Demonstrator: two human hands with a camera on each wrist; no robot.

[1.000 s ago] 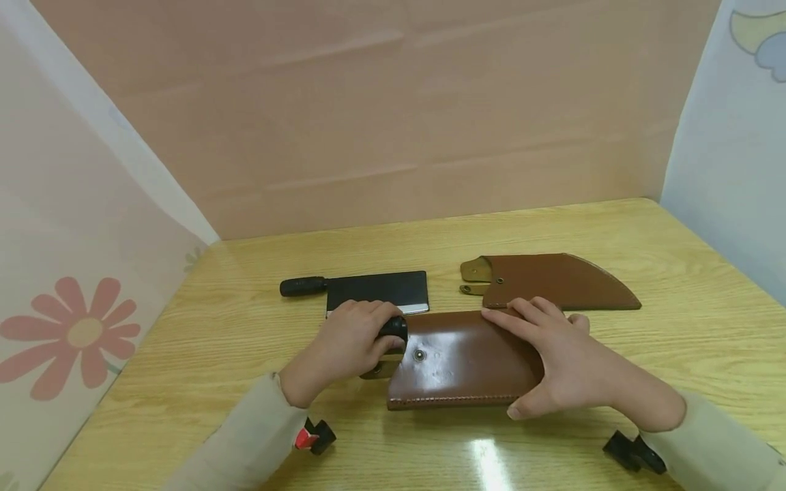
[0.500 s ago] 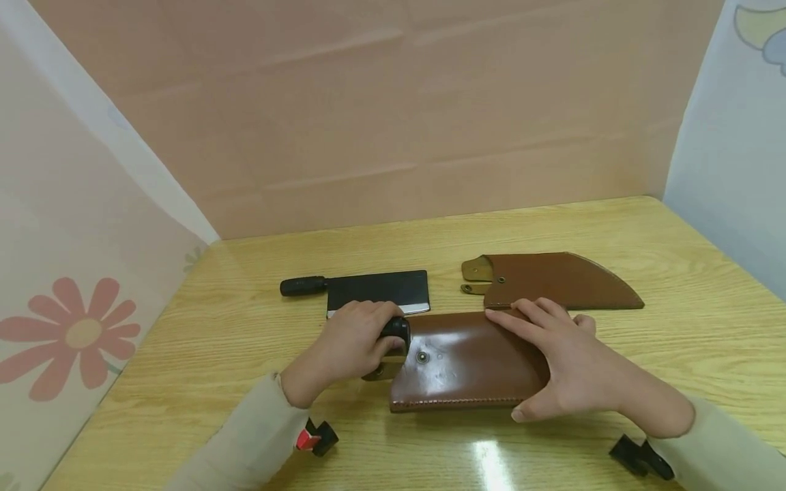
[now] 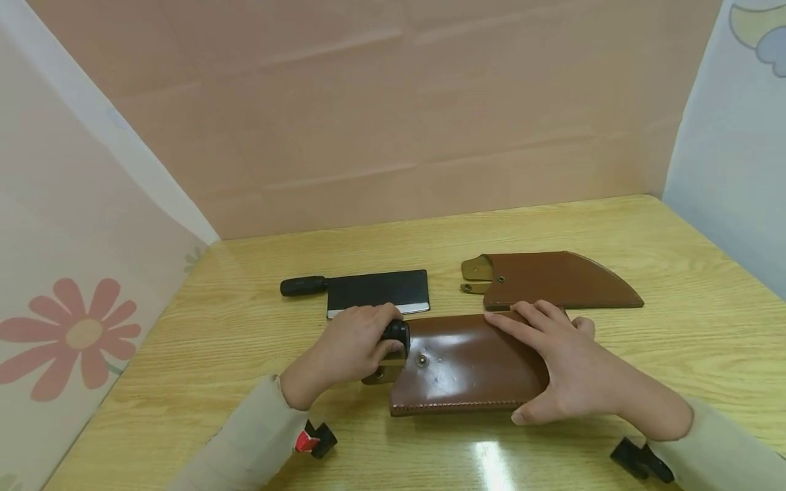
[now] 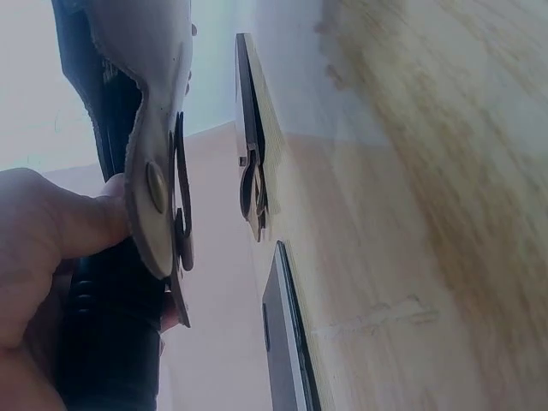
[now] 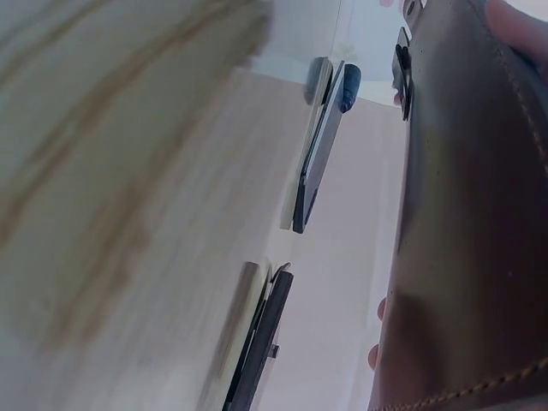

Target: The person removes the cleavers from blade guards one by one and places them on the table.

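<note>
The blade is out of sight, swallowed by the brown sheath (image 3: 469, 365); only the black handle (image 3: 396, 333) pokes from its left end, and most of that is buried in the left hand (image 3: 353, 344). The fingers there are curled tight round the handle. The left wrist view shows the thumb pressed on it beside the sheath's strap and snap, everything else a blur. The right hand (image 3: 565, 368) lies spread over the sheath's right end, fingers straight and pressing on top, thumb hooked at the near edge; that end of the sheath is covered.

The sheath lies flat near the table's (image 3: 245, 341) front edge, about mid-width, long axis running left to right along that edge, handle pointing left.

Just behind it, a bare cleaver (image 3: 368, 291) lies parallel, handle also left. A second sheath (image 3: 559, 281) sits toward the right back, pointed tip to the right.

The wrist cameras crop both hands heavily; the right wrist view gives only leather, stitching and fingertips.
</note>
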